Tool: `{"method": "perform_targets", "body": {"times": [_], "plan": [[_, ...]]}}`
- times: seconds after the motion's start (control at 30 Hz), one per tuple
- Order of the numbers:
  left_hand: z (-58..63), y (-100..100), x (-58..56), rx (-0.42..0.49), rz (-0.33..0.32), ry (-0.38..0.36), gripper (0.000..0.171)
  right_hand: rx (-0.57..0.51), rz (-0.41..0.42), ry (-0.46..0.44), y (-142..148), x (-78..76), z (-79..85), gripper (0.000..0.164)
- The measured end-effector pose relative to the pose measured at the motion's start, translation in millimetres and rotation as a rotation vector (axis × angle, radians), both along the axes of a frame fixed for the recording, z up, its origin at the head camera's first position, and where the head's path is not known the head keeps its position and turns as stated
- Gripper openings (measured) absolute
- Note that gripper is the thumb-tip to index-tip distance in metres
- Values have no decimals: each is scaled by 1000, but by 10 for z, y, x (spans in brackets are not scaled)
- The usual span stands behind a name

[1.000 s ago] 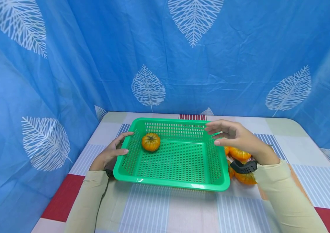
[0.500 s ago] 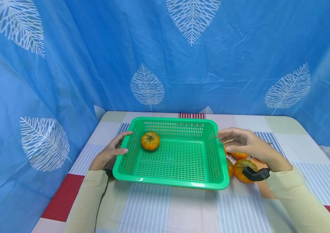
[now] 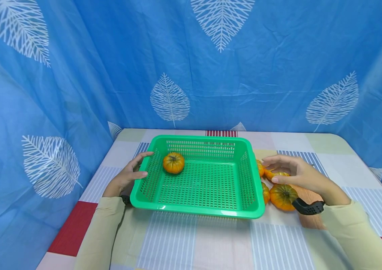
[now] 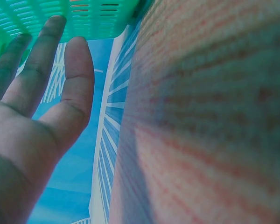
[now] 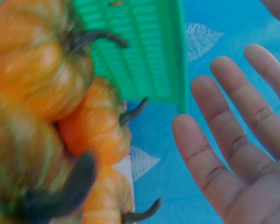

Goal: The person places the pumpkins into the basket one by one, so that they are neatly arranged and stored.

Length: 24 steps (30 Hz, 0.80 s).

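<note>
A green plastic basket with slotted walls stands on the table, and one small orange pumpkin sits in its back left part. My left hand rests at the basket's left rim, thumb and index finger on the edge. In the left wrist view its other fingers, fairly straight, reach up to the outer wall. Several more pumpkins lie together right of the basket. My right hand hovers over them with loosely bent fingers and holds nothing; in the right wrist view its fingers are spread beside the pumpkins.
A checked and striped cloth covers the table. Blue curtains with white leaves close off the back and sides. Under my right forearm lies a brown wooden-looking patch. Each wrist carries a black strap.
My right hand has moved right and down, from above the basket's right rim to over the pumpkins outside it. My left hand, the basket and the pumpkin in it have stayed put.
</note>
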State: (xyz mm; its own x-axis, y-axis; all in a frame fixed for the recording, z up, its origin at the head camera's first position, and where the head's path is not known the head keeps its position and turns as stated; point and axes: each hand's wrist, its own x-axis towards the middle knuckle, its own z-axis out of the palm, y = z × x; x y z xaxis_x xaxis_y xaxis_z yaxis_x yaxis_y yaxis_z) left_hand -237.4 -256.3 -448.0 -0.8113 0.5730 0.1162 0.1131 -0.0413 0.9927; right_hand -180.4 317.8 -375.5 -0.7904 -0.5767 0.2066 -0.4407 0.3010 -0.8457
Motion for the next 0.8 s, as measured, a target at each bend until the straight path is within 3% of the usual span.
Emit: {"method": "perform_targets", "body": {"times": [0.37, 0.63, 0.8], "plan": [[-6, -10, -6, 3, 3, 24, 58, 71, 35, 127, 177, 7, -196, 54], [-3, -2, 3, -5, 19, 13, 58, 98, 31, 143, 353, 59, -295, 57], [-2, -8, 8, -12, 24, 16, 60, 129, -3, 87, 440, 121, -325, 54]]}}
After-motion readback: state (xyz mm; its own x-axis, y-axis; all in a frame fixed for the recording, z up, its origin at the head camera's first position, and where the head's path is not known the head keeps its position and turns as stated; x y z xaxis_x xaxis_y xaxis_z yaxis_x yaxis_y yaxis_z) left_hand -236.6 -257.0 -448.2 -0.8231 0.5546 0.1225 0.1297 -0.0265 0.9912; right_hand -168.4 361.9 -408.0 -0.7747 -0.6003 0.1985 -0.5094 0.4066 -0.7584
